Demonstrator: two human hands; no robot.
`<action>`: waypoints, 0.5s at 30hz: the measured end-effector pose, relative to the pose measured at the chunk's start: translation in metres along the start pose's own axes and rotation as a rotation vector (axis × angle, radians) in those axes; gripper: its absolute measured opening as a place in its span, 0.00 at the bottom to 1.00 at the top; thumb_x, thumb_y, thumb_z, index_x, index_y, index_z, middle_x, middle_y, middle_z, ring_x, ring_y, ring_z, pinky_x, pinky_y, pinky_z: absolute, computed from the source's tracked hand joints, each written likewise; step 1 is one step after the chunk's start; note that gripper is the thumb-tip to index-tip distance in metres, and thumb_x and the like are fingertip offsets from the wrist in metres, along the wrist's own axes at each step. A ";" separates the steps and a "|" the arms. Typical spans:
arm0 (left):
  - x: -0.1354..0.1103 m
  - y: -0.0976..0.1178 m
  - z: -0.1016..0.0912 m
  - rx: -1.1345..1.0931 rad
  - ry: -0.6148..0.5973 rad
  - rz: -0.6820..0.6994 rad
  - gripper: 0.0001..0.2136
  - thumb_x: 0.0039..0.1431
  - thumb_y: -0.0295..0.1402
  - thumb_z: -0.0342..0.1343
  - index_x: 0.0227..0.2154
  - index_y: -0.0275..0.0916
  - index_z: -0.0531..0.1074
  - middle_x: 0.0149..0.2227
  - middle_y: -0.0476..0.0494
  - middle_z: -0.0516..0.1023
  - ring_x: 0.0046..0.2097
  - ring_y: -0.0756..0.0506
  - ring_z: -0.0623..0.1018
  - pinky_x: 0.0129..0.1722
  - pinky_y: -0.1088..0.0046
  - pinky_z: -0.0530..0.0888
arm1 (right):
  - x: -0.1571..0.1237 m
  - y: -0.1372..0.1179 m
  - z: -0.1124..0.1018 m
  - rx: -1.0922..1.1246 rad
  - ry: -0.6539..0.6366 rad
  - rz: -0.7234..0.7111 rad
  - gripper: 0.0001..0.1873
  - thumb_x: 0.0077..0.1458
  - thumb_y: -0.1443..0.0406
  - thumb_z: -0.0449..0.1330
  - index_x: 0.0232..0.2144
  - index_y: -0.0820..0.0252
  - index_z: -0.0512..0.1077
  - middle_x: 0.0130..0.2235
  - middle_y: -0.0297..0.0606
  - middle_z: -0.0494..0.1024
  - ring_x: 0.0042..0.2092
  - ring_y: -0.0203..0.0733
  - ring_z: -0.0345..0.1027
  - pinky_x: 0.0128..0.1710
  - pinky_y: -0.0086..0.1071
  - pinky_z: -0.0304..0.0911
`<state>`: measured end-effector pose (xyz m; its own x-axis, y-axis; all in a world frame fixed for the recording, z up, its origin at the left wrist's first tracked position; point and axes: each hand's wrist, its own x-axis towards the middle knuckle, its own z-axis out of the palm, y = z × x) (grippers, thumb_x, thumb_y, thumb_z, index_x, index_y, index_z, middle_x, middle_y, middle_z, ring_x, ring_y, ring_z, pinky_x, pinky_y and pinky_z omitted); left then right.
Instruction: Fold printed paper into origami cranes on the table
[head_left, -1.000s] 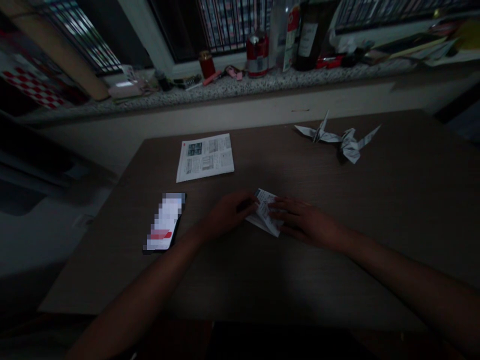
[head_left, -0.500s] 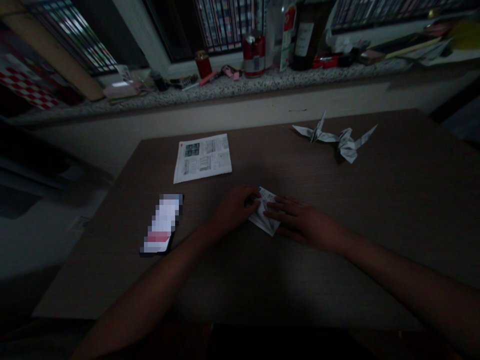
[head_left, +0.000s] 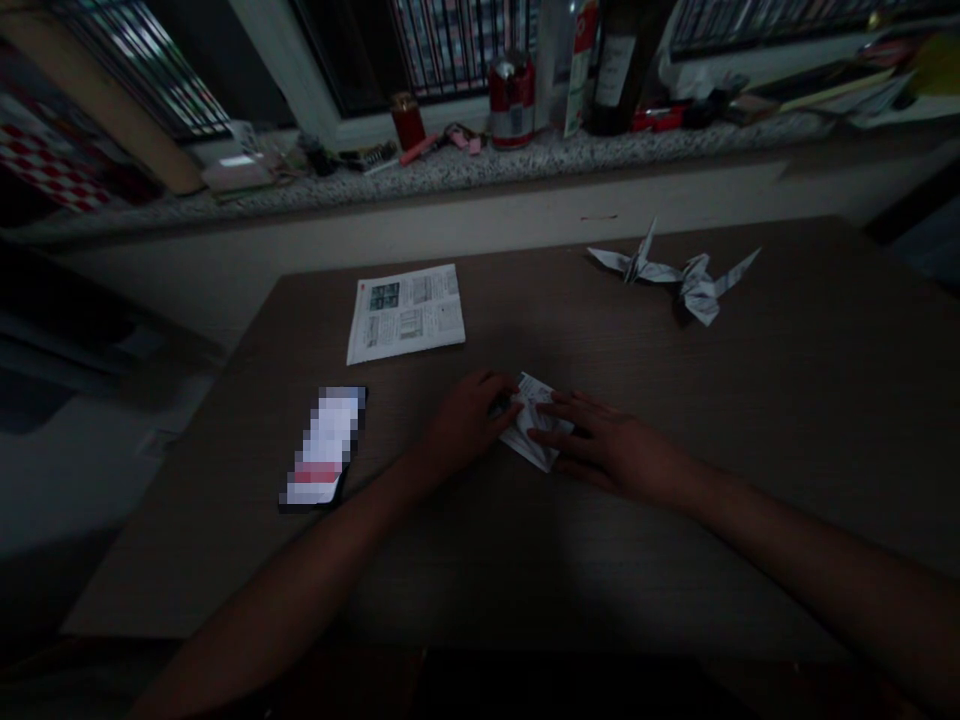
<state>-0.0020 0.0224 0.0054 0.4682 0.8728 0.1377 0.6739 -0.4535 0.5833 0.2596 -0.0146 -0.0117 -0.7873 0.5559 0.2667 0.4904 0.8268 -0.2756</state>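
Observation:
A small folded piece of printed paper (head_left: 534,430) lies on the brown table (head_left: 675,400) between my hands. My left hand (head_left: 465,420) curls its fingers against the paper's left edge and pinches it. My right hand (head_left: 607,445) lies flat on the paper's right side, fingers stretched out and pressing it down. The scene is dim, so the exact fold lines are hard to make out.
Two folded paper cranes (head_left: 679,275) sit at the table's far right. A printed sheet (head_left: 407,313) lies at the far left, a phone (head_left: 324,447) nearer me. The stone sill (head_left: 480,175) behind holds a red can (head_left: 511,100), bottles and clutter.
My left hand has slid slightly right, closer against the paper. My right hand stays pressed on it. The view has shifted a little.

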 end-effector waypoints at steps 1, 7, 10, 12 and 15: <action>-0.001 -0.001 -0.002 -0.004 0.001 -0.017 0.08 0.68 0.35 0.57 0.46 0.39 0.74 0.46 0.43 0.76 0.46 0.43 0.77 0.48 0.65 0.74 | 0.000 0.000 0.000 0.001 -0.003 -0.002 0.24 0.68 0.61 0.58 0.64 0.56 0.70 0.67 0.55 0.67 0.69 0.61 0.58 0.66 0.60 0.58; -0.001 -0.010 -0.018 -0.054 -0.096 0.029 0.07 0.70 0.35 0.53 0.42 0.39 0.75 0.43 0.44 0.76 0.44 0.44 0.77 0.47 0.65 0.74 | 0.000 0.000 0.000 0.040 -0.002 0.017 0.27 0.68 0.61 0.59 0.67 0.57 0.65 0.68 0.53 0.67 0.70 0.60 0.56 0.67 0.60 0.56; -0.001 -0.014 -0.024 -0.118 -0.139 0.107 0.06 0.69 0.33 0.53 0.42 0.40 0.74 0.45 0.45 0.76 0.45 0.45 0.77 0.46 0.67 0.75 | -0.001 0.002 0.001 0.064 0.005 0.031 0.28 0.68 0.60 0.59 0.66 0.59 0.65 0.67 0.52 0.68 0.70 0.57 0.57 0.68 0.58 0.56; -0.001 -0.016 -0.028 -0.153 -0.142 0.157 0.05 0.69 0.31 0.54 0.42 0.40 0.74 0.46 0.45 0.76 0.47 0.45 0.77 0.49 0.66 0.75 | -0.002 0.003 0.001 0.063 0.003 0.017 0.24 0.67 0.60 0.60 0.63 0.57 0.70 0.68 0.50 0.67 0.71 0.57 0.56 0.69 0.57 0.55; -0.002 -0.018 -0.029 -0.169 -0.130 0.199 0.05 0.69 0.32 0.55 0.44 0.41 0.74 0.48 0.44 0.77 0.51 0.44 0.77 0.52 0.64 0.74 | -0.004 0.004 0.001 0.058 0.001 -0.012 0.21 0.67 0.61 0.61 0.60 0.56 0.74 0.69 0.49 0.66 0.71 0.58 0.54 0.69 0.58 0.54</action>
<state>-0.0319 0.0343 0.0180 0.6585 0.7342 0.1650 0.4615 -0.5672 0.6821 0.2641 -0.0136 -0.0142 -0.7928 0.5459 0.2712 0.4581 0.8271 -0.3257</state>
